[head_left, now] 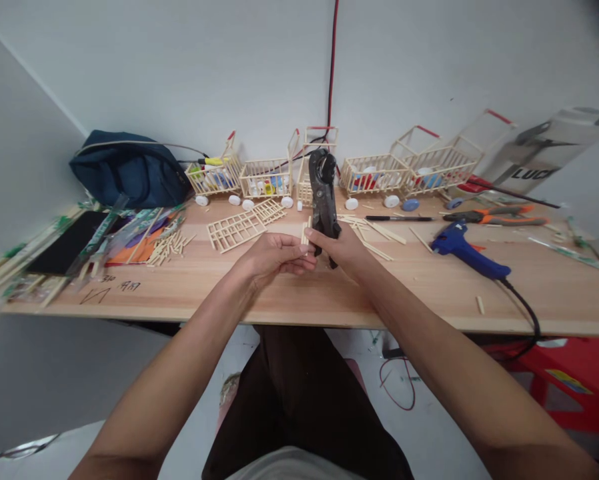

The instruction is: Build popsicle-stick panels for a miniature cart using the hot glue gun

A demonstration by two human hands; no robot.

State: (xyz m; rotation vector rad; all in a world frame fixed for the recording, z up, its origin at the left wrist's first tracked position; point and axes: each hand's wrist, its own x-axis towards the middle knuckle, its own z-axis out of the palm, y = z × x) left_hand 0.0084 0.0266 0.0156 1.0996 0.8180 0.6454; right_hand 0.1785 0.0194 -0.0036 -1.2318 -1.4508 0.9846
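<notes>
My left hand [274,259] is closed in a pinch on thin wooden sticks [306,235], held upright over the wooden table [289,293]. My right hand [344,248] is wrapped round the handles of a black cutting tool [323,190] that points away from me, right beside the sticks. Both hands meet at the table's middle, close to its near edge.
Several small stick-built carts [267,179] line the back of the table. A stick grid panel [235,231] lies left of centre, and loose sticks [374,233] lie about. A blue glue gun [467,252] lies on the right, a dark blue bag [127,168] sits back left.
</notes>
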